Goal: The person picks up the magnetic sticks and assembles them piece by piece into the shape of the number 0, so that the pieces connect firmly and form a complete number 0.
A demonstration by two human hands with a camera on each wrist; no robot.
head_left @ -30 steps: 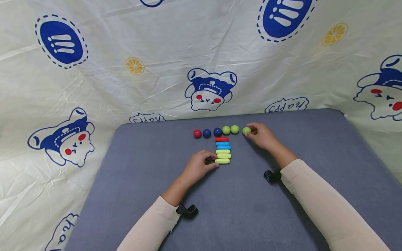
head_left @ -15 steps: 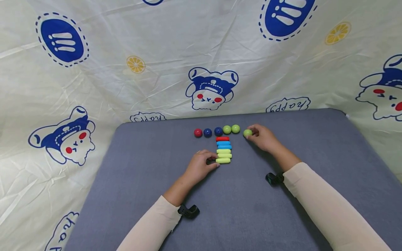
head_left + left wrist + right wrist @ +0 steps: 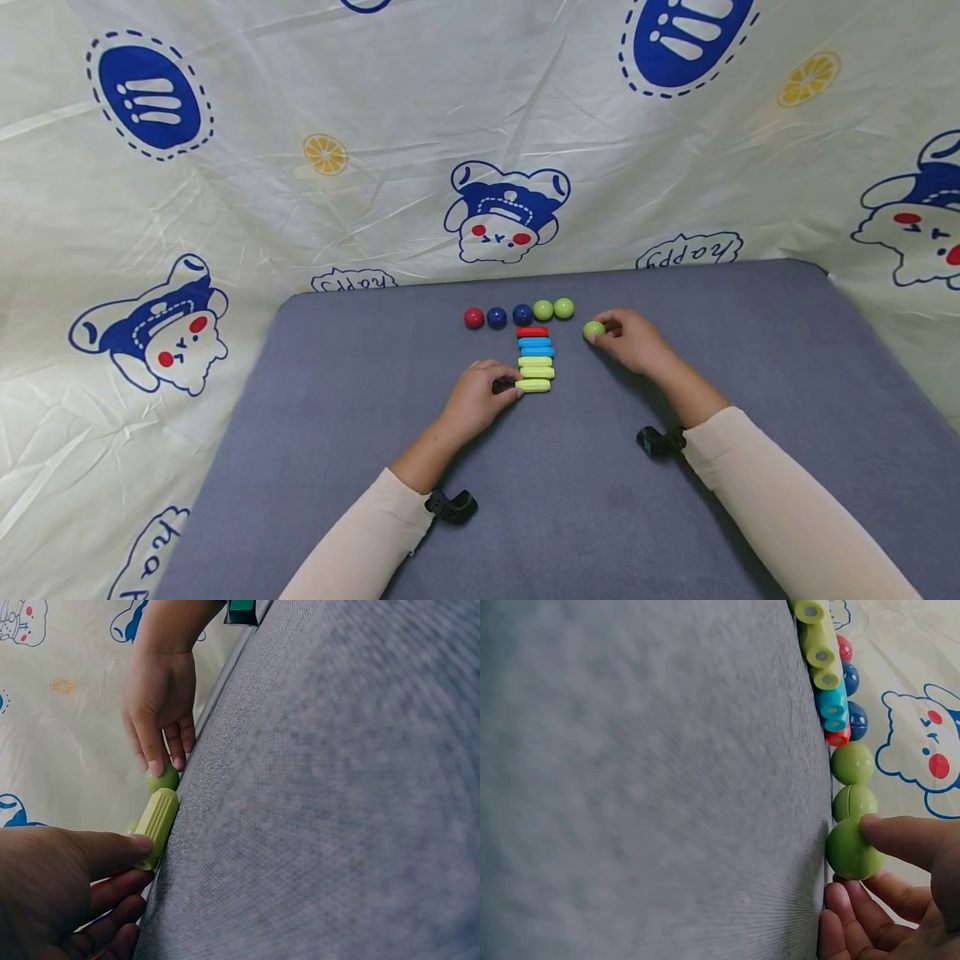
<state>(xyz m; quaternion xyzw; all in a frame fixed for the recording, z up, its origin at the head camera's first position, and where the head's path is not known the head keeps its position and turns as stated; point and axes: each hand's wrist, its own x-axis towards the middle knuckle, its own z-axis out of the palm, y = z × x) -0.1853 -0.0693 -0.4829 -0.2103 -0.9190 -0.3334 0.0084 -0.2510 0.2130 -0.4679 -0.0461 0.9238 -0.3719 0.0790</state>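
My left hand (image 3: 480,396) pinches the left end of the nearest yellow-green stick (image 3: 533,386), its thumb lying on the ribbed side in the left wrist view. That stick is the front one of a column of short sticks, with more yellow-green, two blue sticks (image 3: 535,347) and a red stick (image 3: 532,332) beyond it. My right hand (image 3: 633,340) holds a green ball (image 3: 853,849) between thumb and fingers, right of the column. Behind the column runs a row of balls: a red ball (image 3: 474,318), two dark blue balls (image 3: 497,317) and two green balls (image 3: 564,308).
A grey cloth-covered table (image 3: 360,433) lies under everything. A pale printed curtain (image 3: 390,100) hangs along its back edge. Each wrist wears a black device (image 3: 452,506). In the right wrist view the stick ends show small grey discs.
My right hand has drawn the green ball toward me, away from the line of the ball row. My left hand stays at the front stick; the other sticks and balls keep their places.
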